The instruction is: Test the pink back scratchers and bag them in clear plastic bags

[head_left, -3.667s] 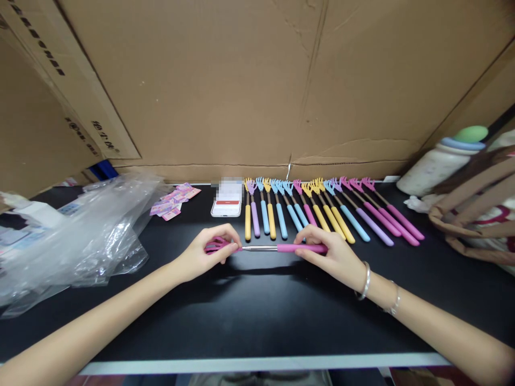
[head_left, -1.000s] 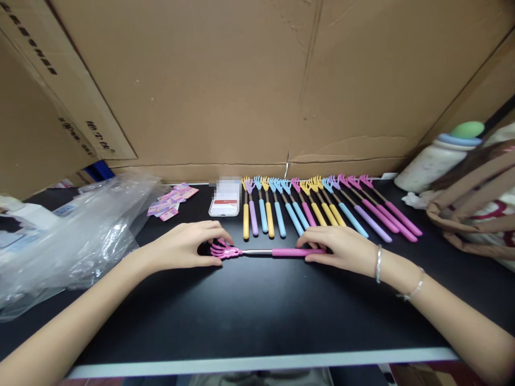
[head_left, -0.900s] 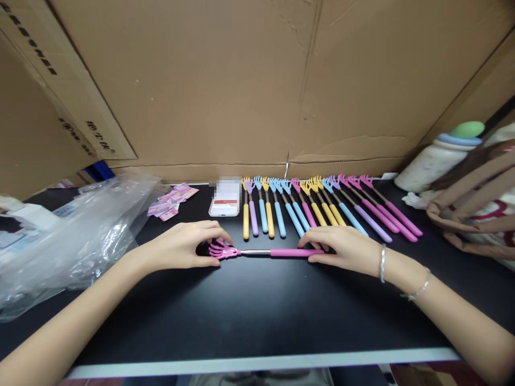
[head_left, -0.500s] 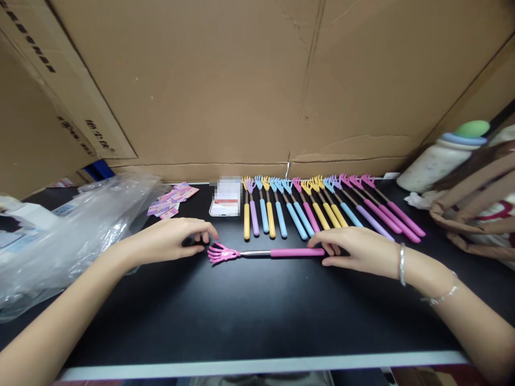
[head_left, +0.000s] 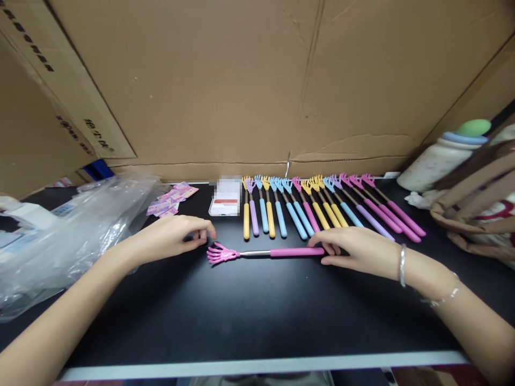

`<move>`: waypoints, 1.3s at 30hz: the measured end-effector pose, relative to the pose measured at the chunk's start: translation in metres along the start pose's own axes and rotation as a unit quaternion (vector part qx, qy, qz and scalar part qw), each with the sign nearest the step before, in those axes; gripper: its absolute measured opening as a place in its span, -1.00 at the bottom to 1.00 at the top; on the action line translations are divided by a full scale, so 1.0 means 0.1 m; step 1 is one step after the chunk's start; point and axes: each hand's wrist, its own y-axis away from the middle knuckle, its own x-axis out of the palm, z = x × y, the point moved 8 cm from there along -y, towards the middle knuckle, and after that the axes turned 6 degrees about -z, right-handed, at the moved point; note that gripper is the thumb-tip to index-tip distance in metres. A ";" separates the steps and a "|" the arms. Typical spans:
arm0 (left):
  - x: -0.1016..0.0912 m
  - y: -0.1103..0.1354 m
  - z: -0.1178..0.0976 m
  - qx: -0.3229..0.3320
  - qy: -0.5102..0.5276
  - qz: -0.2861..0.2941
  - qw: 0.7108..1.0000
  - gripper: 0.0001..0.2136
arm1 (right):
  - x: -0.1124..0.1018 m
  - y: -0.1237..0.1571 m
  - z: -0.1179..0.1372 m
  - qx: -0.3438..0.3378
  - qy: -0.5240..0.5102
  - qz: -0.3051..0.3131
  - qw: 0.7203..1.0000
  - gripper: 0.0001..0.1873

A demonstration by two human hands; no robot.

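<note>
A pink back scratcher (head_left: 295,252) lies crosswise on the black tabletop, its hand-shaped head to the left and a bare metal rod between head and handle. My left hand (head_left: 177,236) hovers just left of that head, fingers loosely bent, holding nothing. At the other end, my right hand (head_left: 346,246) has its fingertips by the handle's tip, thumb on the near side and fingers on the far side, without a closed grip. Whether they touch the handle is hard to make out. Behind lies a row of back scratchers (head_left: 282,220) in yellow, purple, blue and pink.
Small printed cards (head_left: 173,198) and a phone (head_left: 225,198) lie toward the back. Clear plastic bags (head_left: 92,230) cover the left side. At right stand a white bottle (head_left: 438,161) and a brown bag (head_left: 462,214). A cardboard wall (head_left: 225,91) closes off the rear.
My left thumb has drawn in closer to the bent fingers, and that hand has shifted very slightly left. My right hand and the back scratcher are nearly unmoved.
</note>
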 end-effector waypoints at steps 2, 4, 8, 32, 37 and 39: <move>0.00 0.00 0.00 -0.003 -0.005 -0.001 1.000 -0.79 | 0.00 0.00 0.00 0.000 0.001 -0.001 1.000 -0.77; -0.01 0.00 0.00 -0.005 -0.011 -0.002 1.000 -0.80 | 0.00 0.01 0.00 0.002 0.003 -0.001 1.000 -0.80; -0.02 0.00 -0.02 0.001 -0.014 -0.010 1.000 -0.80 | -0.01 0.02 0.00 0.003 0.005 -0.001 1.000 -0.84; -0.03 0.01 0.02 0.001 -0.001 -0.011 1.000 -0.78 | 0.00 0.02 -0.03 0.008 -0.014 0.008 1.000 -0.77; -0.02 0.01 0.02 -0.001 -0.007 -0.007 1.000 -0.78 | 0.00 0.02 -0.05 0.007 -0.014 0.007 1.000 -0.75; -0.02 0.01 0.03 -0.004 -0.009 -0.006 1.000 -0.78 | 0.01 0.02 -0.07 0.009 -0.009 0.007 1.000 -0.74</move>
